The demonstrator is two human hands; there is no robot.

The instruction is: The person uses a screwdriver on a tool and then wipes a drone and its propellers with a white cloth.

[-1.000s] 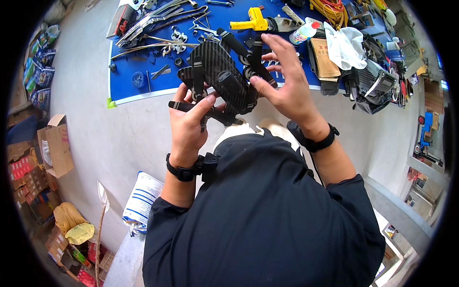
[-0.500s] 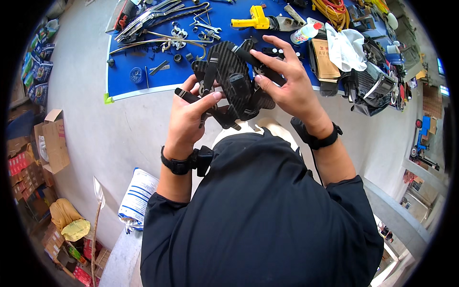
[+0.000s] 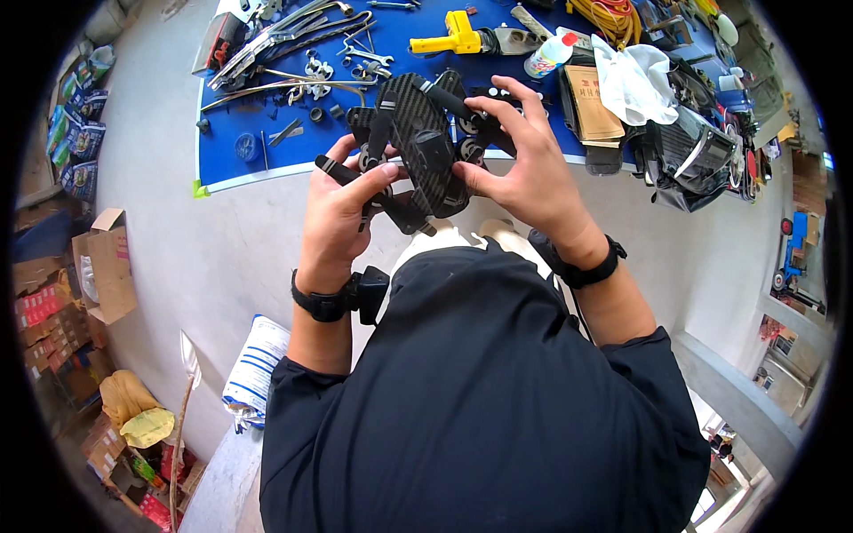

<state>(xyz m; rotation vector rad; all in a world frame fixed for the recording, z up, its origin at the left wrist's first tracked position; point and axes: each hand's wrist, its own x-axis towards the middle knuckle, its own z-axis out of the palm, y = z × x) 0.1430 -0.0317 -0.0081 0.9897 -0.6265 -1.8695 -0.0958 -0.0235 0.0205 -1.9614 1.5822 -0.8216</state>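
Observation:
Between my two hands is a black folding drone (image 3: 421,147) with a carbon-fibre-patterned body, dark propeller blades and arms beside it. My left hand (image 3: 336,209) closes on the arm and blades at its left side, thumb pressed on top. My right hand (image 3: 524,169) grips the right side, with the thumb at the body's edge and the fingers reaching over the upper right arm and blade. Held in the air, the drone overlaps the near edge of the blue table (image 3: 284,169). Its underside and some of my fingertips are hidden.
Metal tools and parts (image 3: 293,67) lie at the table's far left, near a wrench (image 3: 371,56). A yellow-handled tool (image 3: 458,34), a white bottle with a red cap (image 3: 549,55), a brown booklet (image 3: 593,102) and a white cloth (image 3: 635,80) are farther right. A cardboard box (image 3: 107,266) stands left.
My hands and the drone have shifted slightly left in the picture. The drone is turned a little, its patterned top more fully visible. Both hands keep their hold.

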